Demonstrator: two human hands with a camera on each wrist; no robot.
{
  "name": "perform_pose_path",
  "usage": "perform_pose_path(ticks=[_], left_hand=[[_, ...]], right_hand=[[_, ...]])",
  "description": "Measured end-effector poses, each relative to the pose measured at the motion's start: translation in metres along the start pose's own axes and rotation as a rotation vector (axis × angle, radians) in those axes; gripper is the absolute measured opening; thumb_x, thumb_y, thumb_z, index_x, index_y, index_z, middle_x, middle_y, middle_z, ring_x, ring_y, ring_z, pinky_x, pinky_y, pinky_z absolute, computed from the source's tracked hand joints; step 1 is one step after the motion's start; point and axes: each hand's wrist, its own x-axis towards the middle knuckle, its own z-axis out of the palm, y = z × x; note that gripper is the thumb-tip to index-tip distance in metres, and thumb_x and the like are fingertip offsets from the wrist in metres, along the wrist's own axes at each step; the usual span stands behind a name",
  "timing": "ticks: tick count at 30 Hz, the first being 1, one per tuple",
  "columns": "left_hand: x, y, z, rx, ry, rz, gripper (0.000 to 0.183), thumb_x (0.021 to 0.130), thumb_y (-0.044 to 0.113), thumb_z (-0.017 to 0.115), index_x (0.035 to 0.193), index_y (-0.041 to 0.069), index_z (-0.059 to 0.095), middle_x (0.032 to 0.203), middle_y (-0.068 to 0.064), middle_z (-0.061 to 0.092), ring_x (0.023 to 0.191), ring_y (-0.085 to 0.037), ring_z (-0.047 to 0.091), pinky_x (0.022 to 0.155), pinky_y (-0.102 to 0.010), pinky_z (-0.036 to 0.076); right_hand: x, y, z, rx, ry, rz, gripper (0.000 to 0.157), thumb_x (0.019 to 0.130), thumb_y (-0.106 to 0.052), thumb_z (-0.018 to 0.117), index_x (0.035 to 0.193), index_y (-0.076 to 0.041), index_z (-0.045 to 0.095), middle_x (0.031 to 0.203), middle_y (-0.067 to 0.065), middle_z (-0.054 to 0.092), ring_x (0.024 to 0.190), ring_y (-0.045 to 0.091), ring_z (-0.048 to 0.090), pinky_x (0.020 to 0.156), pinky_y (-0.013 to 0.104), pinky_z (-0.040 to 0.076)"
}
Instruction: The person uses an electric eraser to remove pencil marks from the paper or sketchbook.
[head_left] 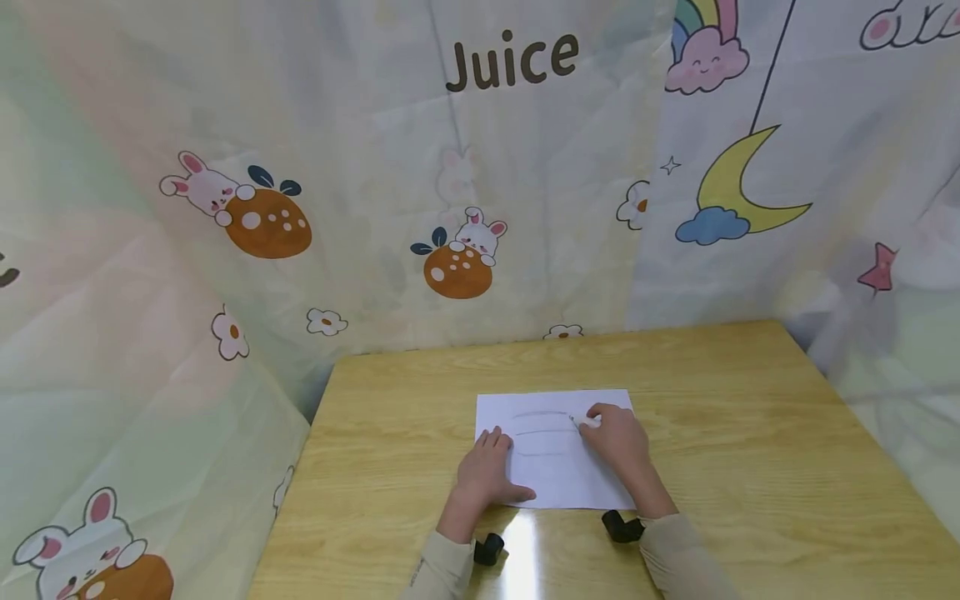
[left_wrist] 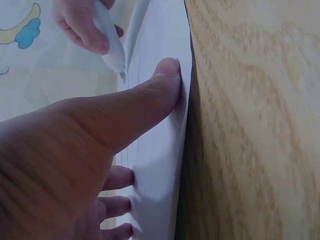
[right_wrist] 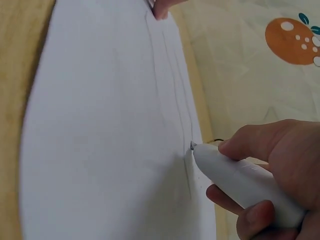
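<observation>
A white sheet of paper [head_left: 551,483] lies on the wooden table, with several thin, nearly parallel lines across its upper half. My left hand [head_left: 483,473] rests on the sheet's left side, thumb and fingers spread. In the left wrist view its thumb presses near the paper's close edge. My right hand [head_left: 621,437] is at the sheet's upper right, gripping a white utility knife [right_wrist: 240,182] with a short metal tip. That tip touches the paper beside the right part of the lines. Whether the lines are cut through, I cannot tell.
The wooden table [head_left: 390,467] extends around the sheet on all sides. A printed cloth [head_left: 360,208] hangs behind and at both sides of it. Small black devices [head_left: 489,550] are at both wrists, close to the tabletop.
</observation>
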Motion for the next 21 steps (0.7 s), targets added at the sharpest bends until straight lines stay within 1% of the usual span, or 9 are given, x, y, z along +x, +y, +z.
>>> perform_pose_path(ticks=[4,8,14,19,21], left_hand=[[-0.0005,0.0,-0.0011,-0.005,0.007,0.005,0.094,0.065,0.064,0.08,0.131,0.004,0.052,0.146,-0.02,0.041,0.136,-0.035,0.036,0.11,-0.04,0.034],[-0.0021,-0.0003,0.002,-0.001,0.005,0.0,0.094,0.064,0.063,0.081,0.13,0.003,0.052,0.146,-0.02,0.042,0.136,-0.035,0.037,0.11,-0.04,0.034],[-0.0028,0.0003,0.0056,-0.019,0.049,0.006,0.092,0.063,0.062,0.082,0.128,0.003,0.054,0.144,-0.02,0.044,0.135,-0.036,0.038,0.109,-0.04,0.035],[-0.0025,0.0011,0.0058,-0.04,0.044,-0.002,0.091,0.063,0.061,0.083,0.127,0.003,0.054,0.145,-0.021,0.043,0.135,-0.037,0.038,0.109,-0.041,0.035],[-0.0011,0.001,0.0057,-0.047,0.054,-0.003,0.091,0.063,0.061,0.083,0.127,0.004,0.054,0.145,-0.021,0.043,0.135,-0.037,0.037,0.109,-0.041,0.035]], right_hand=[[0.0014,-0.0024,0.0018,0.003,0.008,-0.027,0.027,0.083,-0.023,0.069,0.102,-0.003,0.071,0.088,0.014,0.07,0.059,0.019,0.054,0.047,0.035,0.046],[-0.0005,-0.0033,0.0041,-0.007,-0.024,-0.016,0.028,0.083,-0.023,0.069,0.102,-0.003,0.071,0.084,0.013,0.07,0.055,0.018,0.052,0.042,0.033,0.043],[0.0014,-0.0036,0.0038,0.011,-0.007,-0.028,0.027,0.084,-0.023,0.07,0.102,-0.003,0.071,0.087,0.014,0.07,0.059,0.019,0.053,0.046,0.035,0.045],[0.0016,-0.003,0.0034,0.007,-0.025,-0.013,0.027,0.084,-0.024,0.071,0.102,-0.003,0.072,0.089,0.013,0.07,0.058,0.018,0.053,0.046,0.034,0.045],[0.0035,-0.004,0.0034,0.017,-0.007,-0.024,0.027,0.084,-0.024,0.071,0.102,-0.003,0.071,0.089,0.013,0.07,0.059,0.018,0.054,0.047,0.035,0.046]])
